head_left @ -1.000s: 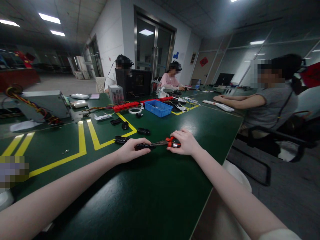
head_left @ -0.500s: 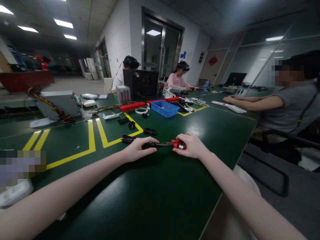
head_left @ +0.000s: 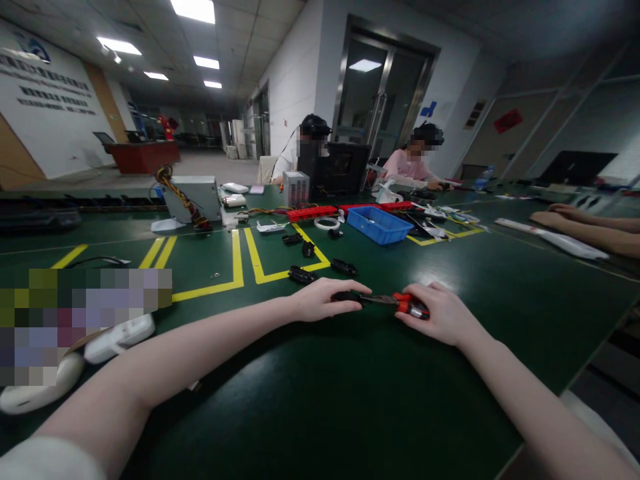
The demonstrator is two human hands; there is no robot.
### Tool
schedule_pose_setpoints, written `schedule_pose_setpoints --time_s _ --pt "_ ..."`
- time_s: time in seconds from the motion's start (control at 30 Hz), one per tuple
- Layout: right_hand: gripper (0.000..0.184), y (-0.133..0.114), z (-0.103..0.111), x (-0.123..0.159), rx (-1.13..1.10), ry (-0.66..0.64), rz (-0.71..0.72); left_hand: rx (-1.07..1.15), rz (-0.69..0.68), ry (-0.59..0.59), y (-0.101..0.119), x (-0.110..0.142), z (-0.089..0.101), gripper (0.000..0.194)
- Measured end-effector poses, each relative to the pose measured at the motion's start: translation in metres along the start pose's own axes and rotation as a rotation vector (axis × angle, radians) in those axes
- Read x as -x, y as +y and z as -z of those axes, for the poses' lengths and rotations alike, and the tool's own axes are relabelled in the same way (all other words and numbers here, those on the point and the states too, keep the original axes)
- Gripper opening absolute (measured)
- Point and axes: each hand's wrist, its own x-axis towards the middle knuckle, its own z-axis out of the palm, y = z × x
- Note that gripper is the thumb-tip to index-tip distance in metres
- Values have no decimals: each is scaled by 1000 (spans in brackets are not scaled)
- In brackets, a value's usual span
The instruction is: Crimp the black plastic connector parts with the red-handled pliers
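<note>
My left hand point(head_left: 325, 300) rests on the green table point(head_left: 320, 400), its fingers closed on a small black plastic part point(head_left: 347, 296). My right hand point(head_left: 443, 313) grips the red handles of a pair of pliers point(head_left: 407, 305). The pliers' thin metal jaws point left and meet the black part between the two hands. Several similar black parts point(head_left: 301, 274) lie just beyond my hands, near the yellow floor-tape lines point(head_left: 240, 257).
A blue bin point(head_left: 379, 225), red strips point(head_left: 313, 213), a white tape ring point(head_left: 327, 223) and a grey power supply with coloured wires point(head_left: 193, 198) sit further back. Two people sit at the far end by a black computer case point(head_left: 335, 170). Another person's forearms point(head_left: 585, 227) lie at the right.
The view has swung to the left, so the hands now appear further right and lower. Both hands keep the same hold on the black part and the pliers.
</note>
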Motion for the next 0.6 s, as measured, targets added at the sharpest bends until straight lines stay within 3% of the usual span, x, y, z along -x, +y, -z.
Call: schedule_pose_setpoints --time_s 0.37,0.6 --pt "41 8 -2 0 39 89 51 6 20 -49 -6 -2 0 36" --pt "44 10 -7 1 7 69 22 -15 47 -65 -6 -3 0 34"
